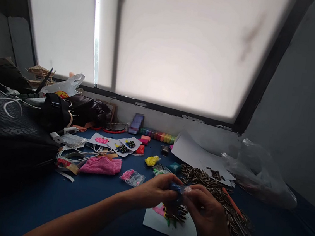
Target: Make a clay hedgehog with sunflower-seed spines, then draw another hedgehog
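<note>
Blue tabletop (113, 223), slender striped seeds (200, 179); hands (154, 190) closed on crumpled, seemingly plastic packet (179, 189)

Two hands (154, 190) (206, 207), one handheld blue packet (177, 188), four decorated papers (169, 232), one pink cloth (103, 165), one seed heap (200, 177)

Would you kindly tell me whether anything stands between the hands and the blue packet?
Nothing visible does: the left hand and right hand both have their fingers on the blue packet. The seeds lie on the table beyond and beside the right hand, not in between.
</note>
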Demonstrator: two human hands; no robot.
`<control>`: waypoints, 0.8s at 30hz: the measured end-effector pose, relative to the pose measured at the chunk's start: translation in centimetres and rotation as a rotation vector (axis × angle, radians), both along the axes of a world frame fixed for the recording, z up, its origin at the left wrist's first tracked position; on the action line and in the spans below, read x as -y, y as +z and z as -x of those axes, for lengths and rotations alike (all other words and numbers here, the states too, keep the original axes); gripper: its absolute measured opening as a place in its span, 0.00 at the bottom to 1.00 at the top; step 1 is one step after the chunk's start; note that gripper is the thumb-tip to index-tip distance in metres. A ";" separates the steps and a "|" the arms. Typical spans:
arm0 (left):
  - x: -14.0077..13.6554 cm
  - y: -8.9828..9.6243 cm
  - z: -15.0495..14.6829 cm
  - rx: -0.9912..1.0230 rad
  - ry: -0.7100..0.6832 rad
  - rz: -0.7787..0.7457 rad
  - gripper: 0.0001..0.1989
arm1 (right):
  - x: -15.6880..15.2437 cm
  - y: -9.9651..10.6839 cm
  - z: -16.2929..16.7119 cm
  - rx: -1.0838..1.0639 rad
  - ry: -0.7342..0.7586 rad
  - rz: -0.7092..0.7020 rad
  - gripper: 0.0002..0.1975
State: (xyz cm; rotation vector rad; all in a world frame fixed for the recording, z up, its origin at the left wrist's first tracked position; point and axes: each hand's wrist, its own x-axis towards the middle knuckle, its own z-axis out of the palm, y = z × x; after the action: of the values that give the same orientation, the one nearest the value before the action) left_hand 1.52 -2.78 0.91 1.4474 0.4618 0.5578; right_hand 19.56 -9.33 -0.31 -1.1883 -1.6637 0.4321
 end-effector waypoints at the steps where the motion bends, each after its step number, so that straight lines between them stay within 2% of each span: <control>1: -0.1 0.0 0.0 0.017 0.001 0.017 0.16 | 0.0 0.1 -0.1 -0.016 -0.019 -0.001 0.11; 6: -0.5 -0.2 0.2 0.041 -0.016 0.083 0.20 | -0.4 0.6 -0.9 -0.093 -0.048 0.073 0.13; 13: -1.1 -0.5 0.6 0.077 0.012 0.097 0.21 | -0.5 1.5 -1.2 -0.257 -0.013 0.146 0.15; 17: -1.2 -0.4 0.5 0.059 0.029 0.102 0.22 | -0.5 1.6 -1.4 -0.328 -0.026 0.238 0.16; 24: -1.4 -0.6 0.5 0.066 0.046 0.098 0.22 | -0.4 2.1 -1.4 -0.415 0.002 0.302 0.23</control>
State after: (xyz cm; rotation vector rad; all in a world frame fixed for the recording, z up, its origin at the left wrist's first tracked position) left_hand 1.01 -1.37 0.31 1.3243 0.4649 0.6092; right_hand 20.97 -8.88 1.84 -1.2135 -1.2691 0.8913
